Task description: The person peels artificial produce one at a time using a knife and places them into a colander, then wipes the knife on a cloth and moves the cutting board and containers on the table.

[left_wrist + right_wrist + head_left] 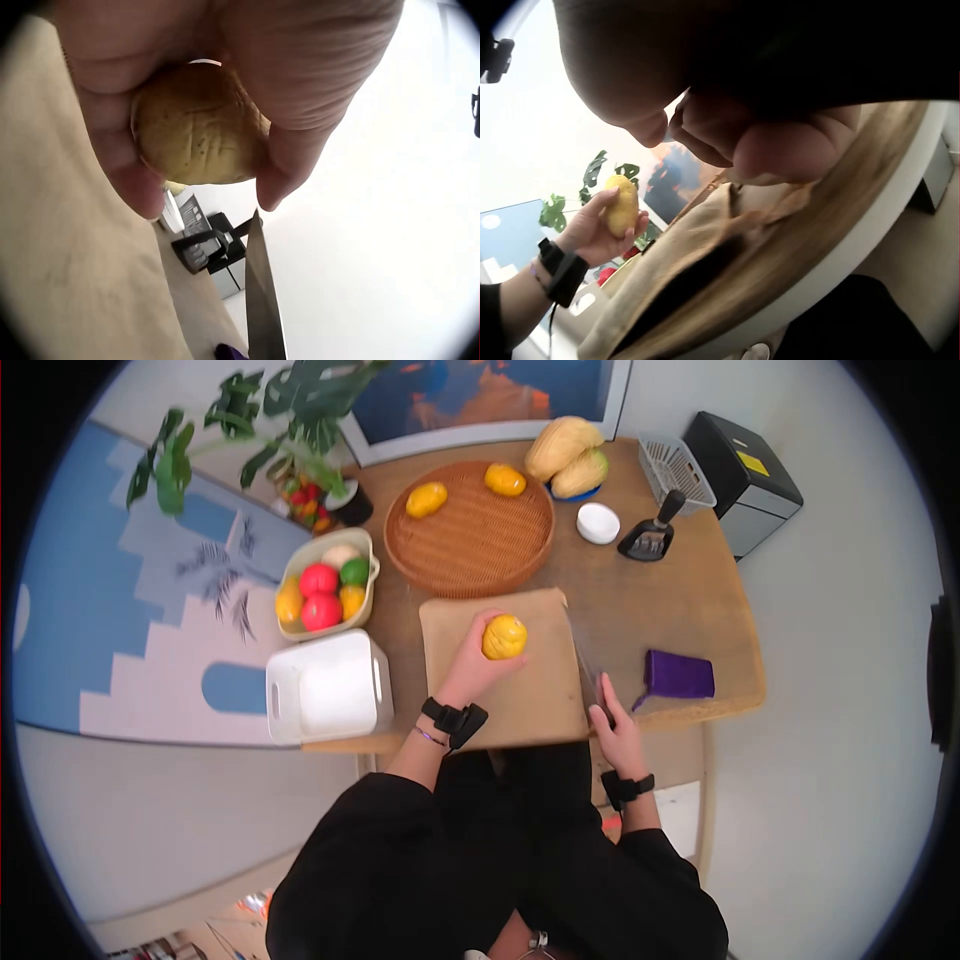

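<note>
The left hand grips a yellow, potato-like item above the brown mat. In the left wrist view, fingers and thumb lie on opposite sides of the wrinkled yellow item. Beside the mat's right edge, the right hand holds a knife; its thin blade points away from the body. The blade shows more clearly in the left wrist view, its tip below the left thumb. Most of the handle is hidden by the right hand.
A round wicker tray with two yellow items lies behind the mat. Left are a produce basket and a white bin. Right are a purple pouch, black utensil, white bowl and grey basket.
</note>
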Motion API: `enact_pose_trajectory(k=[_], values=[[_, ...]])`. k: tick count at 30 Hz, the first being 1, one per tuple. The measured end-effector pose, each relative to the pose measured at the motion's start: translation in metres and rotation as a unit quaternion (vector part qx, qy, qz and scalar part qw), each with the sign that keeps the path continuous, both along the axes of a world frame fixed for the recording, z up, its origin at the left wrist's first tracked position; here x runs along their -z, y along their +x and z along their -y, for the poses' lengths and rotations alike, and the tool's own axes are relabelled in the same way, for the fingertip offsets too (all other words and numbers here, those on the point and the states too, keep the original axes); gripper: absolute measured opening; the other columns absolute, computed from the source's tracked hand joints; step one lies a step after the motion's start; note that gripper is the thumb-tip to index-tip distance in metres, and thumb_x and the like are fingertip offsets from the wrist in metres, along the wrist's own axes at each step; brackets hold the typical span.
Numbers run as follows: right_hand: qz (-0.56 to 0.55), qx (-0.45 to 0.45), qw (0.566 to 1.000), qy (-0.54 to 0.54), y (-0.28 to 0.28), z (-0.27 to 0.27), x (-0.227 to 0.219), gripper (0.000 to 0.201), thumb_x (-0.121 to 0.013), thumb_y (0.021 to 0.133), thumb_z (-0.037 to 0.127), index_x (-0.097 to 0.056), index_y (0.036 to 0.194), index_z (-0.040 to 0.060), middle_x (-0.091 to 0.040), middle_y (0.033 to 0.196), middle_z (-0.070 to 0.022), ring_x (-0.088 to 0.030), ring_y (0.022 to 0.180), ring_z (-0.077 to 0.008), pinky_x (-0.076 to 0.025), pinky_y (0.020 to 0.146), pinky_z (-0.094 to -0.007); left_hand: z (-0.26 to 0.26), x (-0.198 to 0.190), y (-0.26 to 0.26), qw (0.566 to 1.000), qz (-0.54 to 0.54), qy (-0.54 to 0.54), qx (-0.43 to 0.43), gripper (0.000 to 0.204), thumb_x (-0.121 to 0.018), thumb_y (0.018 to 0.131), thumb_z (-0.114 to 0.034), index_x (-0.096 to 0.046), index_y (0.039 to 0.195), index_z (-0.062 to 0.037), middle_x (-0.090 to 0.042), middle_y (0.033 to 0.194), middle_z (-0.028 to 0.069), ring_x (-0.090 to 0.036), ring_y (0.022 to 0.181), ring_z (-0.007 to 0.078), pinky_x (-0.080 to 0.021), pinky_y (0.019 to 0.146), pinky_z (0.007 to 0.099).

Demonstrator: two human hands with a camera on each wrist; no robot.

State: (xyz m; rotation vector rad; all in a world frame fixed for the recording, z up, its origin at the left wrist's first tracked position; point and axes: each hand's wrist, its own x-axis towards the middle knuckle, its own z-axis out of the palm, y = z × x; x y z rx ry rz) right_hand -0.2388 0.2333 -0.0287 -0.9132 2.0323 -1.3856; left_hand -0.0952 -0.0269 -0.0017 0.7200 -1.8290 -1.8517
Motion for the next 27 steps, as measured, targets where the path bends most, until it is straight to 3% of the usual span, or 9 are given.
enact_pose_trajectory(k=[3,7,9,13,15,18,22,24,27], values=[[-0.035,-0.074,0.997,0.007,0.03,0.009,-0.013,0.063,-0.066,0.101,0.023,-0.042,0.158,0.0177,-0.066,0.137,-0.0176,-0.07,0.119,-0.0275,-0.052,0.098,-0.0316,-0.047,0.022,0.042,0.999,-0.016,-0.039,0.003,0.072,-0.09,0.078,-0.013,-0.047,0.135,-0.007,-0.059,0.121,0.0056,-0.058,0.115,0.0164,-0.051,0.1,0.0337],[-0.108,-0.163,0.98,0.024,0.069,0.029,-0.052,0.063,-0.067,0.1,0.026,-0.043,0.158,0.0225,-0.071,0.122,-0.0182,-0.073,0.102,-0.0351,-0.056,0.087,-0.0351,-0.079,0.043,0.073,0.999,-0.012,-0.028,-0.031,0.071,-0.089,0.077,-0.014,-0.047,0.134,-0.0068,-0.059,0.124,0.0073,-0.06,0.116,0.0185,-0.051,0.1,0.0351],[-0.112,-0.205,0.967,0.097,0.082,0.04,-0.066,0.063,-0.068,0.099,0.03,-0.043,0.157,0.0251,-0.073,0.114,-0.0184,-0.07,0.096,-0.0407,-0.057,0.083,-0.0386,-0.08,0.041,0.078,0.999,0.005,-0.002,-0.054,0.07,-0.089,0.076,-0.013,-0.049,0.133,-0.0059,-0.059,0.127,0.0106,-0.061,0.119,0.0234,-0.051,0.1,0.0378],[-0.123,-0.204,0.97,0.056,0.095,0.04,-0.062,0.064,-0.068,0.098,0.033,-0.044,0.157,0.0266,-0.073,0.11,-0.0178,-0.07,0.093,-0.0416,-0.057,0.081,-0.0409,-0.068,0.029,0.093,0.99,0.037,-0.114,-0.077,0.075,-0.088,0.076,-0.011,-0.048,0.139,-0.0037,-0.059,0.128,0.013,-0.06,0.121,0.0279,-0.05,0.102,0.0386],[-0.125,-0.222,0.964,0.076,0.097,0.038,-0.071,0.064,-0.068,0.099,0.032,-0.044,0.157,0.0263,-0.073,0.112,-0.0182,-0.069,0.095,-0.0422,-0.057,0.082,-0.0408,-0.062,0.017,0.1,0.959,0.048,-0.259,-0.105,0.065,-0.084,0.074,-0.007,-0.053,0.131,-0.0054,-0.059,0.125,0.0164,-0.06,0.116,0.0372,-0.051,0.1,0.0421],[-0.111,-0.219,0.968,0.049,0.1,0.036,-0.068,0.063,-0.067,0.099,0.032,-0.043,0.157,0.0261,-0.073,0.112,-0.0193,-0.07,0.095,-0.0411,-0.057,0.083,-0.0404,-0.057,0.012,0.105,0.938,0.021,-0.33,-0.107,0.065,-0.084,0.075,-0.006,-0.053,0.132,-0.006,-0.058,0.124,0.0177,-0.059,0.116,0.0403,-0.051,0.099,0.0429],[-0.176,-0.084,0.981,-0.004,0.095,0.045,-0.032,0.064,-0.067,0.099,0.031,-0.043,0.157,0.0257,-0.073,0.113,-0.0195,-0.071,0.095,-0.0396,-0.057,0.082,-0.0397,-0.057,0.01,0.107,0.931,-0.014,-0.355,-0.082,0.066,-0.084,0.075,-0.007,-0.051,0.133,-0.005,-0.058,0.123,0.0184,-0.059,0.117,0.0405,-0.051,0.099,0.0426],[-0.147,-0.028,0.985,0.091,0.087,0.047,-0.041,0.063,-0.066,0.1,0.032,-0.043,0.158,0.0254,-0.073,0.115,-0.0192,-0.072,0.093,-0.0387,-0.057,0.08,-0.0396,-0.058,0.013,0.103,0.948,0.005,-0.296,-0.119,0.068,-0.087,0.078,-0.014,-0.049,0.134,-0.0041,-0.06,0.123,0.0174,-0.062,0.114,0.0349,-0.051,0.098,0.0397],[-0.164,-0.099,0.981,0.042,0.093,0.042,-0.06,0.061,-0.065,0.101,0.033,-0.043,0.157,0.0254,-0.074,0.114,-0.0179,-0.073,0.094,-0.0392,-0.057,0.08,-0.0409,-0.056,0.015,0.104,0.961,0.047,-0.237,-0.135,0.074,-0.088,0.077,-0.015,-0.046,0.135,-0.0035,-0.06,0.122,0.0181,-0.064,0.113,0.0321,-0.051,0.097,0.0393]])
